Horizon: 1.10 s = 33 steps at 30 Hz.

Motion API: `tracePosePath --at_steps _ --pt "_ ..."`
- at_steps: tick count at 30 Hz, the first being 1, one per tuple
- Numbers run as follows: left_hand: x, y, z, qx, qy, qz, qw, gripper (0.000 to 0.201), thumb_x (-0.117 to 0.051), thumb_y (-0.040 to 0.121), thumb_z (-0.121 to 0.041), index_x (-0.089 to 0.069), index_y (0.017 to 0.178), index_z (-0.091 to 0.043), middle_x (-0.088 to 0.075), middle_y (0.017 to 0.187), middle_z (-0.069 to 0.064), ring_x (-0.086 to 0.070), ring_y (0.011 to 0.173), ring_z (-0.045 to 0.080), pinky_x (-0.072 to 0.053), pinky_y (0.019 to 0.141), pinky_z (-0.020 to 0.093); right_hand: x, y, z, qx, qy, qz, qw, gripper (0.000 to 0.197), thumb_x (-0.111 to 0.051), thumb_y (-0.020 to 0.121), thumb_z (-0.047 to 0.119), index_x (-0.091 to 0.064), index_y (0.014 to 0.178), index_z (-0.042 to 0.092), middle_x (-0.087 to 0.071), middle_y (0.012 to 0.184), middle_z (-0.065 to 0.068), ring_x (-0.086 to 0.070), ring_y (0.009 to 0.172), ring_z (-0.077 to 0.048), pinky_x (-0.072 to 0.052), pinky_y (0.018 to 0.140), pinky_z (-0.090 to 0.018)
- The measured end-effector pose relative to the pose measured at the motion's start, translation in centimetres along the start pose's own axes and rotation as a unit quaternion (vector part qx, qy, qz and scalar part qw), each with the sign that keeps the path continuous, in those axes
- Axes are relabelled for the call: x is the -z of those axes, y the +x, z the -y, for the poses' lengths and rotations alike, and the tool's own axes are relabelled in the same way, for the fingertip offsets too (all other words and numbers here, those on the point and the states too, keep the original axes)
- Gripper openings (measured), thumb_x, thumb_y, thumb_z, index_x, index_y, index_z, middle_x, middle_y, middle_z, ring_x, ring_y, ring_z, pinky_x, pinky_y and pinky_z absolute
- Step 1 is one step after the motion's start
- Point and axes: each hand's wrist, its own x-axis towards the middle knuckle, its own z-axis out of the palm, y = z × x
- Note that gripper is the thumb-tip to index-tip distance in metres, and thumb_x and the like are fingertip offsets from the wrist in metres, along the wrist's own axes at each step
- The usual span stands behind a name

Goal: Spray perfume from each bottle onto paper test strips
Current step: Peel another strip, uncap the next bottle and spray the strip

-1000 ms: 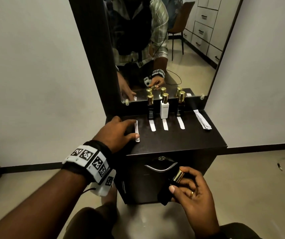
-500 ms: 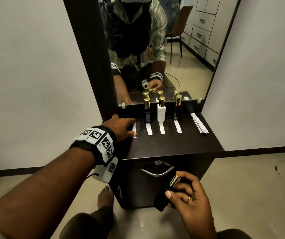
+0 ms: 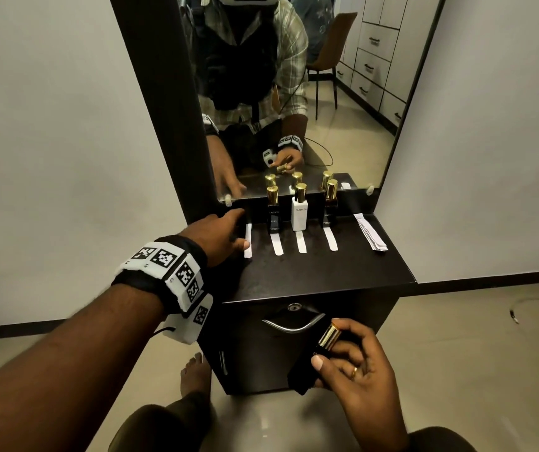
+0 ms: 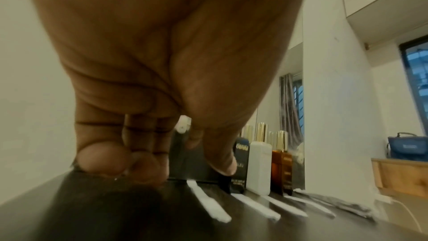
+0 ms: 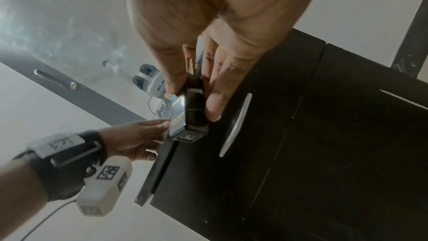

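I see a small dark cabinet (image 3: 310, 275) against a plain white wall (image 3: 49, 125). A tall mirror (image 3: 343, 109) stands on it, showing a brown chair (image 3: 330, 47) and white drawers (image 3: 375, 60). The floor (image 3: 473, 353) is pale and shiny.

Held in the right hand (image 3: 356, 370): dark glossy bottle (image 3: 305, 370), glass by the look, with a shiny gold metallic cap (image 3: 329, 335). Just beside the left hand (image 3: 217, 238): matt white paper strip (image 3: 248, 244) on a dark cabinet top (image 3: 310, 272), faintly speckled, low sheen. Beyond the left hand: two dark glossy bottles (image 3: 272, 216) (image 3: 329, 212) and one matt white bottle (image 3: 299, 216), all with polished gold caps. Far from the left hand: loose stack of white paper strips (image 3: 371, 236). Near the right hand: curved bright metal handle (image 3: 292, 324) on the smooth dark cabinet front. On the left wrist: black cloth band (image 3: 151, 282) with matt white plastic marker blocks.
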Motion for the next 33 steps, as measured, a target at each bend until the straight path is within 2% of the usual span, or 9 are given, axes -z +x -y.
tracePosePath --at_steps 4,7,10,14,19,25,27,29,33 --pt "0.7 -4.7 -0.4 -0.051 -0.034 -0.086 0.994 0.036 -0.057 0.096 -0.034 -0.057 0.13 -0.023 -0.065 0.123 0.003 -0.06 0.111 0.022 -0.047 0.091 0.034 -0.5 0.1 2.4 0.017 0.046 -0.028 0.998 0.045 -0.068 0.088 -0.005 -0.059 0.119 0.026 -0.075 0.09 -0.002 -0.075 0.084 -0.02 -0.063 0.067 -0.035" --pt "-1.1 -9.3 -1.4 -0.09 -0.216 -0.08 0.969 0.019 -0.055 0.097 -0.035 -0.07 0.105 -0.026 -0.071 0.1 -0.011 -0.064 0.088 0.006 -0.046 0.076 0.024 -1.5 0.4 4.3 0.021 0.075 -0.026 0.997 0.039 -0.065 0.091 -0.002 -0.059 0.119 0.024 -0.075 0.09 -0.007 -0.075 0.09 -0.024 -0.064 0.071 -0.041" --pt "-3.1 -13.4 -2.8 -0.088 -0.426 0.008 0.9 0.023 -0.06 0.091 -0.039 -0.073 0.098 -0.022 -0.075 0.093 -0.001 -0.066 0.074 0.006 -0.053 0.066 0.026 -2.6 0.6 5.6 0.03 0.078 -0.029 0.996 0.036 -0.066 0.091 0.0 -0.06 0.117 0.024 -0.074 0.093 -0.014 -0.075 0.093 -0.029 -0.062 0.068 -0.039" --pt "-5.0 -15.4 -3.3 -0.099 -0.481 -0.003 0.871 0.015 -0.072 0.084 -0.028 -0.075 0.099 -0.025 -0.074 0.09 0.005 -0.071 0.081 0.021 -0.06 0.071 0.032 -3.8 0.8 7.4 0.055 0.058 -0.008 0.997 0.037 -0.066 0.091 -0.001 -0.057 0.12 0.02 -0.075 0.093 -0.014 -0.076 0.09 -0.029 -0.063 0.07 -0.039" --pt "-5.7 -14.9 -1.9 -0.108 -0.462 -0.082 0.877 0.016 -0.075 0.083 -0.021 -0.074 0.097 -0.029 -0.075 0.086 -0.003 -0.071 0.083 0.017 -0.059 0.084 0.044 -5.0 2.0 10.1 0.114 -0.049 0.023 0.992 0.023 -0.066 0.093 0.004 -0.06 0.112 0.014 -0.074 0.092 -0.014 -0.076 0.088 -0.024 -0.065 0.073 -0.041" --pt "-5.5 -12.8 -1.0 -0.077 -0.463 -0.178 0.865 0.02 -0.075 0.083 -0.021 -0.072 0.1 -0.031 -0.073 0.084 -0.002 -0.068 0.079 0.009 -0.058 0.078 0.027 -6.5 6.2 14.2 0.162 -0.243 0.054 0.955 0.014 -0.076 0.088 0.01 -0.069 0.097 0.017 -0.073 0.087 -0.006 -0.074 0.08 -0.014 -0.062 0.066 -0.025" --pt "-5.4 -11.8 -0.8 -0.064 -0.444 -0.214 0.868 0.032 -0.075 0.082 -0.025 -0.069 0.113 -0.03 -0.071 0.096 -0.008 -0.066 0.085 0.003 -0.057 0.081 0.02 -7.8 7.6 15.3 0.194 -0.291 0.037 0.936 0.014 -0.079 0.085 0.013 -0.07 0.093 0.018 -0.072 0.082 -0.003 -0.073 0.076 -0.014 -0.063 0.066 -0.03" --pt "-5.6 -10.7 -0.3 -0.057 -0.367 -0.232 0.899 0.053 -0.074 0.082 -0.036 -0.056 0.131 -0.027 -0.063 0.116 -0.01 -0.061 0.099 0.0 -0.051 0.085 0.015 -9.2 9.5 15.8 0.229 -0.335 0.012 0.914 0.015 -0.081 0.083 0.016 -0.069 0.09 0.02 -0.071 0.079 0.001 -0.073 0.075 -0.014 -0.064 0.069 -0.04" --pt "-6.6 -9.6 0.3 -0.062 -0.128 -0.224 0.964 0.067 -0.061 0.083 -0.06 -0.045 0.139 -0.028 -0.05 0.135 -0.002 -0.046 0.126 0.019 -0.043 0.104 0.036 -11.9 13.4 16.1 0.261 -0.423 -0.032 0.867 0.016 -0.082 0.081 0.019 -0.068 0.088 0.021 -0.069 0.08 0.008 -0.068 0.077 -0.009 -0.06 0.073 -0.03"
